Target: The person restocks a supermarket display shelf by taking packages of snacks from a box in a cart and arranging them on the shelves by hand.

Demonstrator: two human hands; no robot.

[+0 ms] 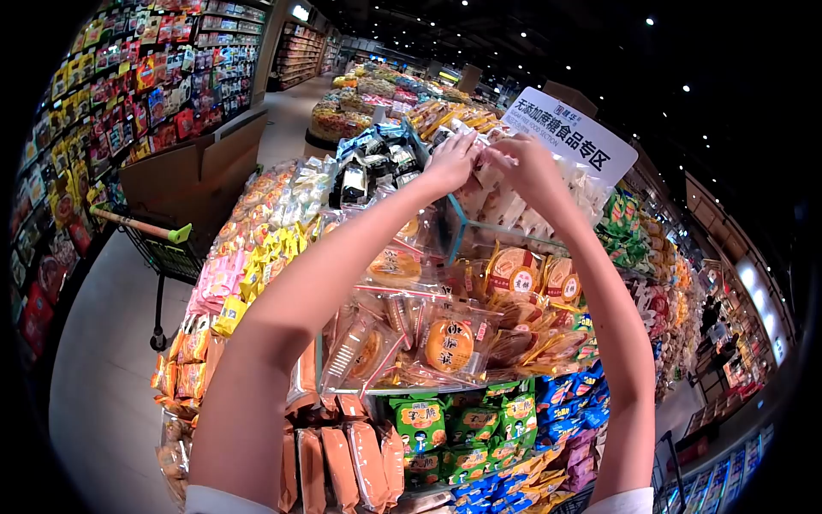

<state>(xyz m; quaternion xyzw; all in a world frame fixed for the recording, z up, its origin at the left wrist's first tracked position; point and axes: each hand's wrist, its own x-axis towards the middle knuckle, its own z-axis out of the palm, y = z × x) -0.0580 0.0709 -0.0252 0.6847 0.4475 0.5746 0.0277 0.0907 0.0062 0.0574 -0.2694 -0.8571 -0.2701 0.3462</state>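
Both arms reach over a tiered display of wrapped snacks. My left hand [452, 161] is at the upper tier, its fingers on or just above white-wrapped packets [501, 201] behind a clear divider [460, 224]. Close beside it, my right hand [524, 167] has its fingers bent down at the same packets; what lies between the fingertips is too small to make out. Black-and-white packets [370, 167] lie left of my left hand. Below the arms are clear bags of round cakes [449, 344] and round biscuits in clear wraps [516, 272].
A white sign [572, 133] stands behind my right hand. At the left, a shopping cart [163, 248] holds a large open cardboard box [193, 171]. Hanging snack shelves [141, 94] line the left wall. Green packets [419, 424] and brown packets [342, 463] fill the lower tier.
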